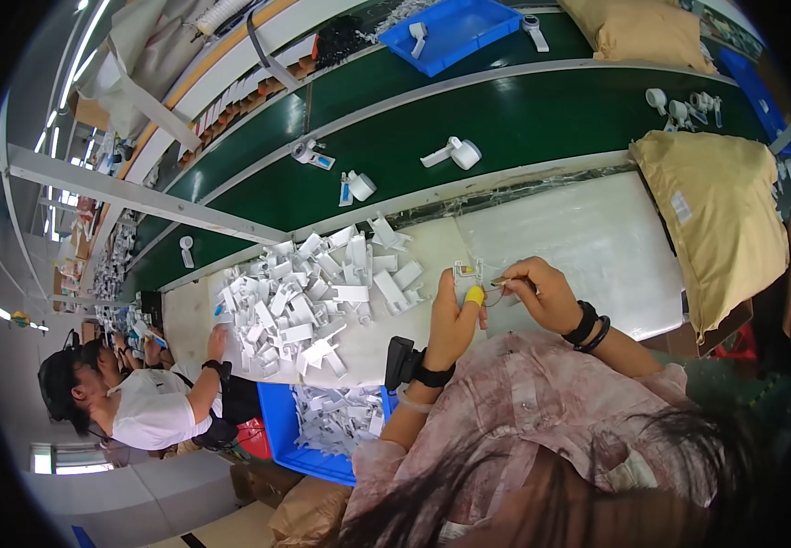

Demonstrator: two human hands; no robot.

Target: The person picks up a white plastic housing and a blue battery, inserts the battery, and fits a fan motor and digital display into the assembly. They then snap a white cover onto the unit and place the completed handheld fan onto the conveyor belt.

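Note:
My left hand [455, 315], a yellow finger cot on one finger and a black device strapped at the wrist, pinches a small white plastic part [466, 269] above the white worktop [587, 237]. My right hand [542, 292], with black bands on its wrist, holds a thin metal piece [502, 282] right next to that part. Just left of my hands lies a big loose pile of white plastic pieces [313, 292].
A blue bin [279, 420] of white pieces sits below the pile. A green conveyor belt [523, 119] carries scattered white parts. Tan sacks [724, 219] lie at the right, a blue tray [450, 27] at the top. A co-worker [140, 402] reaches in from the left.

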